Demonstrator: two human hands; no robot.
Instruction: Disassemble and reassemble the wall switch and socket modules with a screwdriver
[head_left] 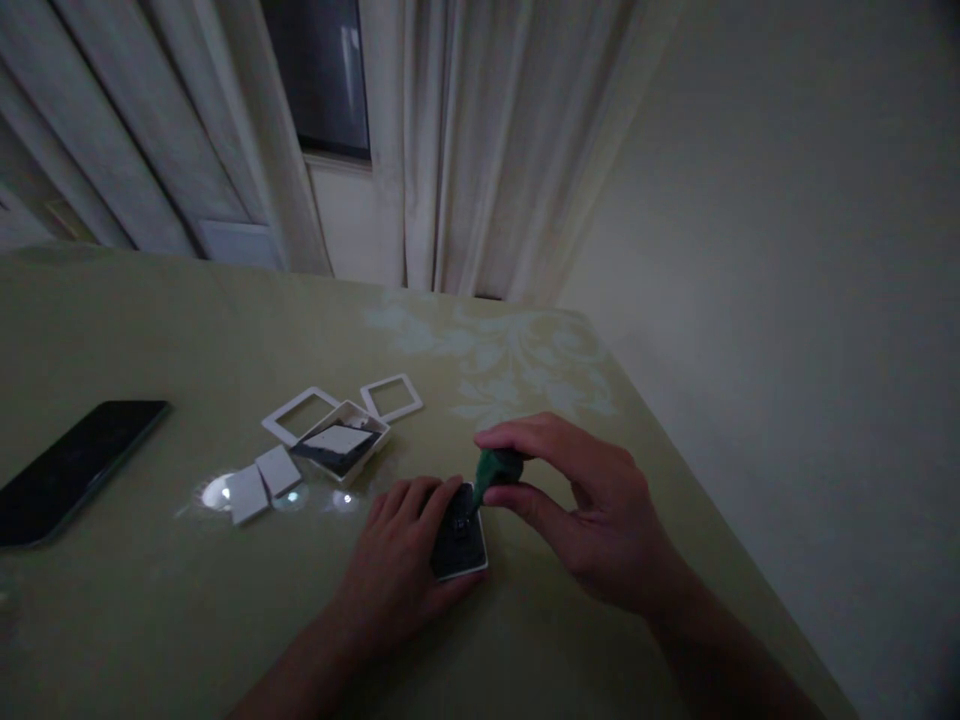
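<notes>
My left hand (401, 555) grips a small square switch module (461, 545) with a dark inner face and white rim, pressing it onto the table. My right hand (592, 515) pinches the green handle of a screwdriver (496, 470). The tool's tip points down into the module's dark face. Both hands sit near the table's right front part.
On the pale green table (150, 600) lie two white square frames (300, 413) (391, 397), a white housing with a dark insert (341, 447), and two small white plates (262, 482). A dark phone (71, 468) lies at the left. Curtains and a wall stand behind.
</notes>
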